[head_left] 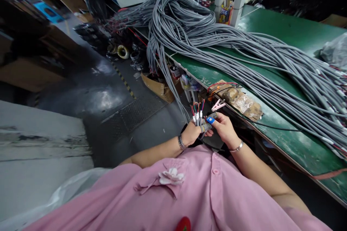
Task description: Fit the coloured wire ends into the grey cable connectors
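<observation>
Left hand (192,134): wrapped round a few gray cables (197,121), just beside the table (271,25); could drop one with a lazy grip.
Right hand (223,127): fairly narrow, right next to them; can't tell if pinching anything.
Wire ends (197,108): splayed upward, could easily bend if bumped tbh.
Pink clip (218,105): close by, might snag those.

From here I see long grey sheathed cables (230,39) on the flat green table (287,30), behind the brown oblong taped block (242,101). Left of that block, I have an open brown cardboard box (155,88).
</observation>
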`<state>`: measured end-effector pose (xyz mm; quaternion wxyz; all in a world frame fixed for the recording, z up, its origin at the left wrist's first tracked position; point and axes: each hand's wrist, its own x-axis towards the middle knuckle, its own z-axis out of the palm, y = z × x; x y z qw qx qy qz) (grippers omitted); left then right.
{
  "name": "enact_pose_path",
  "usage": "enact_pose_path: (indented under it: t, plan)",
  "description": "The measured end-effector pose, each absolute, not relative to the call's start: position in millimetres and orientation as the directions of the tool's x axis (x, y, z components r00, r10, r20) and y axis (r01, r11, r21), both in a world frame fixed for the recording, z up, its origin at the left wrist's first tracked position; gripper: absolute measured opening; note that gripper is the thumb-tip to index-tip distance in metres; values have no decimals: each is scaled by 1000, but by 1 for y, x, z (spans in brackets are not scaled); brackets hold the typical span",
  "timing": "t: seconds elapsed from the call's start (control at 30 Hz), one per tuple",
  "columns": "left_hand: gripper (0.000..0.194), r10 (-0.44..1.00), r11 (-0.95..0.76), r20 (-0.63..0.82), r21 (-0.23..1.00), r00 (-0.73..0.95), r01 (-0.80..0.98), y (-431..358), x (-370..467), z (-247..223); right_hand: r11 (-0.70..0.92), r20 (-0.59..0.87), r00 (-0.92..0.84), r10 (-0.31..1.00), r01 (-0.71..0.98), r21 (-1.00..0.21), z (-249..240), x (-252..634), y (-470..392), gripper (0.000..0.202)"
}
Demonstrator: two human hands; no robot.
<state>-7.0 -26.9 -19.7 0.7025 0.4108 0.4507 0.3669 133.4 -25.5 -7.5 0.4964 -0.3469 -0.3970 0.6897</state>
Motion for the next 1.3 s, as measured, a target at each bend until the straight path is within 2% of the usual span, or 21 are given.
enact_pose_path:
  t: [0.4, 0.83, 1.0, 1.17, 1.3]
  plan:
    - [35, 924, 382, -344, 862, 169, -334, -21, -6, -20, -128, -112, -71, 991, -278, -952, -21, 142, -13, 19]
    - [33, 936, 347, -340, 855, 87, -385, -16, -4, -16, -151, -141, -56, 988, -278, -949, -26, 141, -16, 20]
    - [29, 945, 325, -307, 857, 110, -401, -12, -8, -12, -161, -134, -93, 987, -406, -900, -34, 147, -16, 24]
    - [27, 922, 377, -301, 841, 242, -389, -8, -11, -4, -272, -226, -153, 962, -600, -752, -37, 156, 0, 50]
    - [28, 887, 438, -328, 824, 326, -360, -5, -7, -2, -306, -231, -202, 952, -609, -732, -30, 155, 13, 49]
